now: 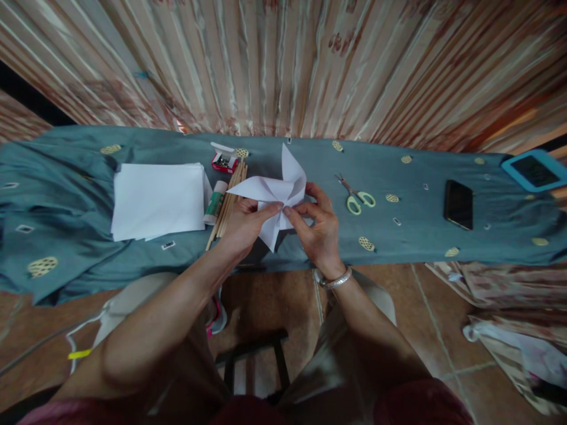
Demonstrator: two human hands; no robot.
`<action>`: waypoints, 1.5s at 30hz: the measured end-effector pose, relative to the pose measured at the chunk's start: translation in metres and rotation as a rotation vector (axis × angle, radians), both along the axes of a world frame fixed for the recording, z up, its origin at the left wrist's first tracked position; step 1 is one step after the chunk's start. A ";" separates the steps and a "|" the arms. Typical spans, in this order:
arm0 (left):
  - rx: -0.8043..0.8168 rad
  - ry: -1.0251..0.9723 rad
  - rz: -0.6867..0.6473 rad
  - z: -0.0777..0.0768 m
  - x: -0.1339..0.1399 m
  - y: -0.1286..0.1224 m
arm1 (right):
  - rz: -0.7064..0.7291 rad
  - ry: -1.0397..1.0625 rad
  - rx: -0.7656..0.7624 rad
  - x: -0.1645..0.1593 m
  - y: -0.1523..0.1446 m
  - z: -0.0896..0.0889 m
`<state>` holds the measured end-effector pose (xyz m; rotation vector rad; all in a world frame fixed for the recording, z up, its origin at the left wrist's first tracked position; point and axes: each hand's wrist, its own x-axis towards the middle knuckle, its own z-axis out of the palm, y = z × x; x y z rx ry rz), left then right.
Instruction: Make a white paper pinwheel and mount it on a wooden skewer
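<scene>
A blue-green cloth (pixel 411 248) with printed pineapples covers the long surface. At its left lies a stack of white paper (pixel 159 198), with a glue stick (pixel 215 203) just beside it, then thin wooden sticks (pixel 227 206) and an open red box (pixel 224 162) of what seem to be pins. Scissors (pixel 355 193), a dark phone (pixel 458 205) and a blue-framed device (pixel 535 170) lie farther right.

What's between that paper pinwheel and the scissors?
In the head view: the right hand, holding the paper pinwheel, then a bare strip of teal cloth.
</scene>
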<state>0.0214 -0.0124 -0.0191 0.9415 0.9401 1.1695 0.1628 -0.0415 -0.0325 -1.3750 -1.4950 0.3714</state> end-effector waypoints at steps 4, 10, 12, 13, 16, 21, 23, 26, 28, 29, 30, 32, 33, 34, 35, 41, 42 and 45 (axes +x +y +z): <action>-0.011 -0.016 -0.004 0.002 0.000 -0.001 | 0.017 0.040 -0.037 0.000 0.000 -0.001; -0.069 -0.028 0.001 0.005 0.002 -0.002 | 0.005 0.031 -0.029 0.002 0.001 -0.003; -0.044 -0.030 -0.010 0.006 0.002 -0.002 | 0.001 0.006 -0.019 0.002 0.001 -0.003; -0.025 -0.028 -0.016 0.007 0.003 -0.002 | 0.000 -0.002 -0.016 0.002 0.001 -0.004; 0.001 -0.006 -0.010 0.007 0.003 -0.003 | 0.002 -0.010 -0.015 0.000 0.001 -0.004; -0.093 -0.049 -0.006 0.002 0.002 -0.002 | 0.002 -0.018 -0.018 0.000 -0.002 0.004; -0.129 -0.106 0.011 0.001 0.001 0.001 | 0.006 0.001 -0.003 0.006 -0.004 0.012; -0.187 -0.189 0.016 0.003 -0.004 0.007 | -0.042 0.073 0.029 0.023 -0.003 0.019; -0.233 -0.234 0.001 0.006 -0.007 0.011 | -0.079 0.175 0.027 0.034 0.002 0.018; -0.252 -0.252 -0.003 0.008 -0.008 0.012 | -0.079 0.276 0.016 0.038 0.005 0.015; -0.264 -0.267 -0.002 0.009 -0.009 0.013 | -0.065 0.407 -0.020 0.041 0.008 0.012; -0.267 -0.269 0.011 0.011 -0.012 0.013 | -0.017 0.682 -0.116 0.041 0.015 0.005; -0.252 -0.252 0.027 0.011 -0.013 0.013 | 0.020 0.784 -0.159 0.039 0.017 0.004; -0.224 -0.220 0.049 0.011 -0.015 0.013 | 0.052 0.864 -0.199 0.037 0.020 0.003; -0.188 -0.171 0.073 0.010 -0.017 0.013 | 0.076 0.918 -0.232 0.035 0.021 0.003; -0.040 0.160 0.152 0.004 -0.033 0.018 | 0.059 0.975 -0.322 0.026 0.024 0.013; -0.042 0.133 0.155 0.005 -0.033 0.018 | 0.061 0.965 -0.323 0.026 0.024 0.013; -0.116 -0.096 0.095 0.010 -0.026 0.010 | 0.089 0.930 -0.320 0.024 0.024 0.012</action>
